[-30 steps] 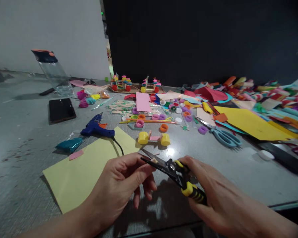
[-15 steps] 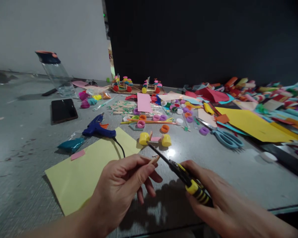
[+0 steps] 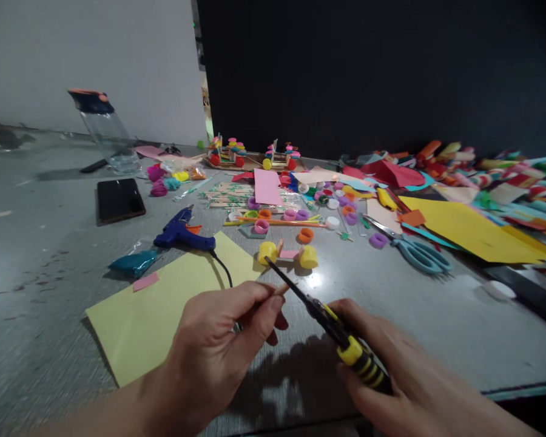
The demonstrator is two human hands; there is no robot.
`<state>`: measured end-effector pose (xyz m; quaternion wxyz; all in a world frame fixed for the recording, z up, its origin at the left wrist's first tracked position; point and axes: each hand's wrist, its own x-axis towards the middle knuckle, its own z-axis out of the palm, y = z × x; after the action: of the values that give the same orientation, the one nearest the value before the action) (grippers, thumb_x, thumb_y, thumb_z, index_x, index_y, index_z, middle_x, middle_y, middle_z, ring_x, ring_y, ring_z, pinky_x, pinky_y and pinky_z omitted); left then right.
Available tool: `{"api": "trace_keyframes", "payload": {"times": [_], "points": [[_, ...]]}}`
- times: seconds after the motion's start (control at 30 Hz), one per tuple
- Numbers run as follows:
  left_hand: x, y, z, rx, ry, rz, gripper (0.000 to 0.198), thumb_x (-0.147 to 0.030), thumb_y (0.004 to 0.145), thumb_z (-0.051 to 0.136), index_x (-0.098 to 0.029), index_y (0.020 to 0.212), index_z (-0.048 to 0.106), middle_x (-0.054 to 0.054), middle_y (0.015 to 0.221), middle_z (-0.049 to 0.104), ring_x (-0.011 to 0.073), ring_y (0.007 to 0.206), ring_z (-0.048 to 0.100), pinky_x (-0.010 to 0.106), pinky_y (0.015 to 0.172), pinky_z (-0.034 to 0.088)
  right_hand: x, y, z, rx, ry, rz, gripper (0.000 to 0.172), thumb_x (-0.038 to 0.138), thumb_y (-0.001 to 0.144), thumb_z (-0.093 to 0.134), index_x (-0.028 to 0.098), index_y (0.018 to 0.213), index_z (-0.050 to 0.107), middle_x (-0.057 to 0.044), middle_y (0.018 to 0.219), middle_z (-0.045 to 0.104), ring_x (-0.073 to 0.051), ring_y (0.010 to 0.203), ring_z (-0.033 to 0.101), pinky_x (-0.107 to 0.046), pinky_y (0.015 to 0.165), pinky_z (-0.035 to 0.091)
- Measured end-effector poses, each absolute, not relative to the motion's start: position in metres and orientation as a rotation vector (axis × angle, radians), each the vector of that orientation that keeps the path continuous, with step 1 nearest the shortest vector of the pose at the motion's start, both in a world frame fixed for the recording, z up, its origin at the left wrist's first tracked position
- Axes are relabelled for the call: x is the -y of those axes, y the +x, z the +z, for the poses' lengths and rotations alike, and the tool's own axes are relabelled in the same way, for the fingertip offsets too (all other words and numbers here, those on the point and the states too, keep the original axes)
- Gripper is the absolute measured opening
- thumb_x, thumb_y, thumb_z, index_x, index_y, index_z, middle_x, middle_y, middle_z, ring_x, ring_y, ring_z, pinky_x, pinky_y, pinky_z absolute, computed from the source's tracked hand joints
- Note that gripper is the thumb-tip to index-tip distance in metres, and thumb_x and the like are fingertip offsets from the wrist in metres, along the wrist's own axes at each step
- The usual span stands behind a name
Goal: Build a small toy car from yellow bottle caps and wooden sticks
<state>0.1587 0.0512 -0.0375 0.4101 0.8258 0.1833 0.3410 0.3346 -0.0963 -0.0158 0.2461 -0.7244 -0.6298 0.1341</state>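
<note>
My left hand [image 3: 227, 340] pinches a small wooden stick [image 3: 284, 287] between thumb and forefinger, its tip poking out to the right. My right hand [image 3: 391, 364] is wrapped round the black-and-yellow handle of a hand tool [image 3: 316, 306] with a long, thin dark nose. I cannot make out its exact kind. The nose points up and left, close to the stick; whether they touch is unclear. Beyond it lies a small piece with yellow wheels [image 3: 308, 257] at both ends and a pink strip [image 3: 290, 254] between them.
A blue glue gun [image 3: 182, 232] lies by the pale yellow sheet [image 3: 131, 328] on the left, with a phone [image 3: 120, 199] and bottle [image 3: 104, 133] behind. Blue-handled scissors [image 3: 421, 255] lie right, near yellow paper [image 3: 477, 227]. Coloured rings, sticks and two small built models [image 3: 279, 158] are further back.
The fingers of my left hand have curled in, and less of the wooden pieces shows. The tool has shifted slightly left. The whole view has moved a little.
</note>
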Motion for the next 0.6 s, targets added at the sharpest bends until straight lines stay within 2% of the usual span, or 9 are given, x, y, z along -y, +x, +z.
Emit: {"api": "trace_keyframes", "payload": {"times": [0.37,0.6], "points": [[-0.0533,0.1599,-0.0343,-0.446,2.153,0.852,0.031,-0.020,0.099,0.050,-0.020,0.070,0.060,-0.007,0.061,0.061,0.0044,0.054,0.059,0.015,0.055,0.043,0.0935,0.3347,-0.0108,1.649,-1.951,0.516,0.019,0.021,0.078,0.049,0.029,0.090,0.061,0.002,0.077,0.075,-0.018,0.058,0.069,-0.025,0.046,0.054],[-0.0555,0.1590,-0.0333,-0.420,2.279,0.892,0.032,-0.019,0.099,0.048,-0.020,0.069,0.057,-0.007,0.058,0.057,0.0054,0.051,0.056,0.019,0.054,0.039,0.0920,0.3345,-0.0059,1.630,-2.006,0.588,0.014,0.026,0.080,0.048,0.027,0.085,0.061,-0.001,0.078,0.075,-0.019,0.057,0.068,-0.027,0.046,0.051]]}}
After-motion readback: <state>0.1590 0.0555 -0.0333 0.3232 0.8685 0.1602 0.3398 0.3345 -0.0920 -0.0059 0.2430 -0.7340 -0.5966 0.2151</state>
